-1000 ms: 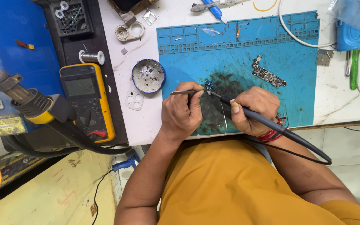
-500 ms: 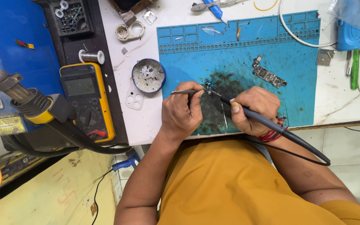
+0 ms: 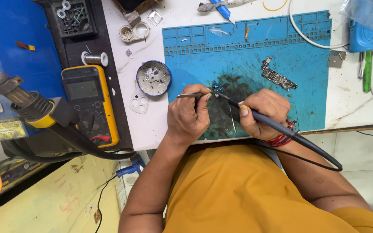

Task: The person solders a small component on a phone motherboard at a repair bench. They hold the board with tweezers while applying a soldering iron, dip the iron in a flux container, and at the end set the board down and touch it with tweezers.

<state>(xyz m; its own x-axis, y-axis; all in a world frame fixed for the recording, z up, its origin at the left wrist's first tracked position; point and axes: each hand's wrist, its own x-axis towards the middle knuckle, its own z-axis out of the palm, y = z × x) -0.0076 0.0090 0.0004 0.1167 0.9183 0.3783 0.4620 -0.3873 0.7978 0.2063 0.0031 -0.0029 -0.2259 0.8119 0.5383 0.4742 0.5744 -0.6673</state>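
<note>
Nothing has shifted: the left hand (image 3: 189, 115) still pinches tweezers (image 3: 191, 95), the right hand (image 3: 262, 113) the soldering iron (image 3: 277, 127), over the small part (image 3: 216, 88).

— In the left hand (image 3: 189, 115)?
— Tweezers (image 3: 194, 95), tips at a small blue component (image 3: 216, 88) on the blue mat (image 3: 307, 56).
— And the right hand (image 3: 262, 113)?
— Closed around a black soldering iron (image 3: 277, 126), tip touching that same component.
— Nearby?
— Round tin (image 3: 153, 78) just beside the mat; circuit board (image 3: 277, 78) well apart; yellow multimeter (image 3: 90, 103) further left.
</note>
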